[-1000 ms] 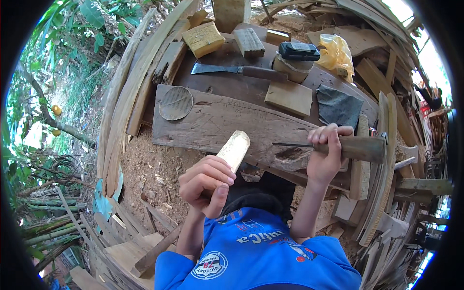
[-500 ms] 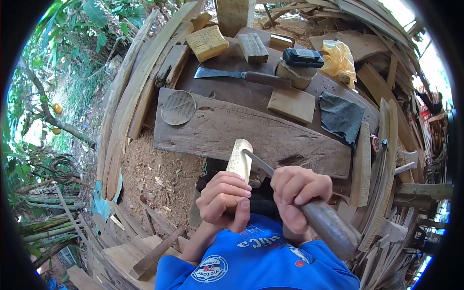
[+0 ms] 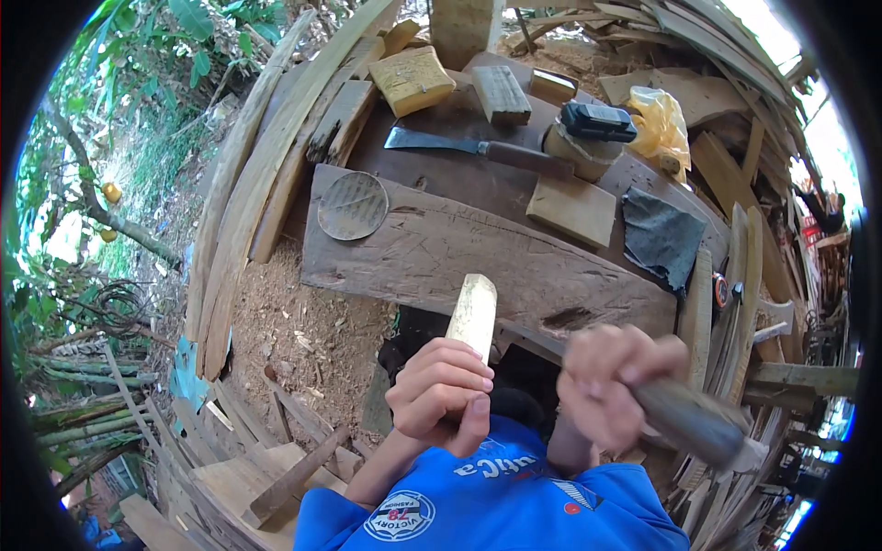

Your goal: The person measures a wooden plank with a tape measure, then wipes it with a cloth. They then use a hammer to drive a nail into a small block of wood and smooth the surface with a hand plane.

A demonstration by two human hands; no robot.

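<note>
Hands low in front of the chest, over the near edge of the bench [image 3: 432, 253]. Left hand [image 3: 441, 395] is curled tight round the lower end of a pale stick [image 3: 473, 317], fingers wrapped, thumb tucked under; the stick stands nearly upright, its top just reaching the plank edge. Right hand [image 3: 616, 381] is clenched on a dark tool handle [image 3: 689, 422] that runs down to the right. That hand is smeared with blur, so finger detail is lost. The tool's blade is hard to make out. Both forearms are partly hidden behind the blue shirt [image 3: 496, 505].
</note>
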